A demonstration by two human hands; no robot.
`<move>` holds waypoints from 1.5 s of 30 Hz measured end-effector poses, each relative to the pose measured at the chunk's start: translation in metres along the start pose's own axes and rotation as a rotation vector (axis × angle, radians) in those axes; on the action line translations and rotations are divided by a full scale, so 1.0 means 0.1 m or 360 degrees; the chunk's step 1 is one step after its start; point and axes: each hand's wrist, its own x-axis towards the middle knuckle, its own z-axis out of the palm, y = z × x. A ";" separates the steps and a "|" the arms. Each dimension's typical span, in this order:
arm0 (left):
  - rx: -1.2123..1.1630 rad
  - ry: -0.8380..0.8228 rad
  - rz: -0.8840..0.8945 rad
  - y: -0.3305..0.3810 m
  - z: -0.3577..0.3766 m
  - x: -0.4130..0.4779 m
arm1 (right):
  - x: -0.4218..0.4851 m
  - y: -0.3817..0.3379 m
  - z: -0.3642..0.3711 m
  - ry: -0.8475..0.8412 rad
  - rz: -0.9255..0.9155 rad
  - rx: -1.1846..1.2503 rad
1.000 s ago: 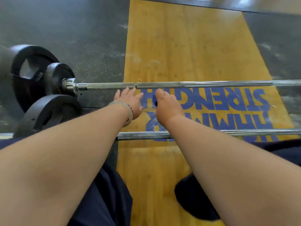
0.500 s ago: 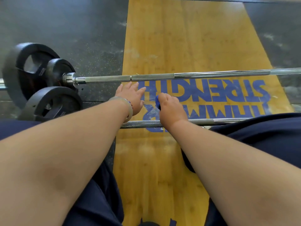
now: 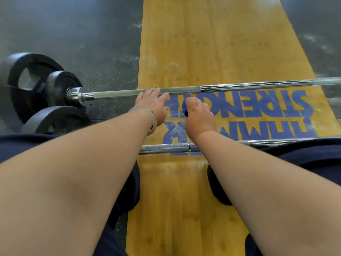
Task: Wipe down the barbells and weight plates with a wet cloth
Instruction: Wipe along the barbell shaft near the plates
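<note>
- Right hand (image 3: 198,115) is balled up around a blue cloth (image 3: 184,108), fingers curled over it so only a bit of blue pokes out on the thumb side. It sits low over the platform between the two bars, touching neither.
- Left hand (image 3: 153,106) is flat and holding nothing, fingers straight and pointing at the far barbell (image 3: 239,87). The fingertips reach the knurled part of the shaft; can't really tell if they're pressing or just meeting it.
- Pale bracelet (image 3: 150,117) on the left wrist.
- Far barbell lies straight across the view. Its left end carries a big black weight plate (image 3: 24,84) with grip holes, and a smaller black plate (image 3: 60,85) sits right up against the chrome collar.
- Near barbell (image 3: 166,148) runs parallel, closer to the body, passing under the right forearm.
- Third black plate (image 3: 55,121) sits just beside the far bar's plates, in line with the near bar; the join is hidden behind the left forearm.
- Both bars lie over a yellowish wooden platform (image 3: 203,43) with big blue lettering (image 3: 258,106), upside down from here; "STRENGTH" is readable.
- Dark speckled rubber flooring (image 3: 73,34) on either side of the wood.
- Navy trouser legs (image 3: 127,191) show under both forearms.
</note>
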 end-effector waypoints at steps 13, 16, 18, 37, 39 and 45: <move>-0.0179 0.0158 -0.0083 -0.33 0.47 1.08 | 1.18 0.16 0.67 0.0518 0.0313 0.0400; -0.0210 0.0323 -0.0049 -0.38 0.50 1.11 | 1.25 0.10 0.91 0.0396 0.0145 0.0265; -0.0166 0.0367 -0.0001 -0.41 0.47 1.13 | 1.25 0.09 1.01 0.0448 0.0062 0.0176; -0.0079 0.0473 -0.0098 -0.32 0.56 1.07 | 1.24 0.36 0.99 0.0945 0.0013 0.0133; -0.0147 0.0495 -0.0123 -0.32 0.57 1.08 | 1.21 0.16 1.04 0.0892 0.0072 0.0231; -0.0190 0.0499 -0.0101 -0.33 0.57 1.08 | 1.24 0.25 1.06 0.0833 -0.0336 0.0023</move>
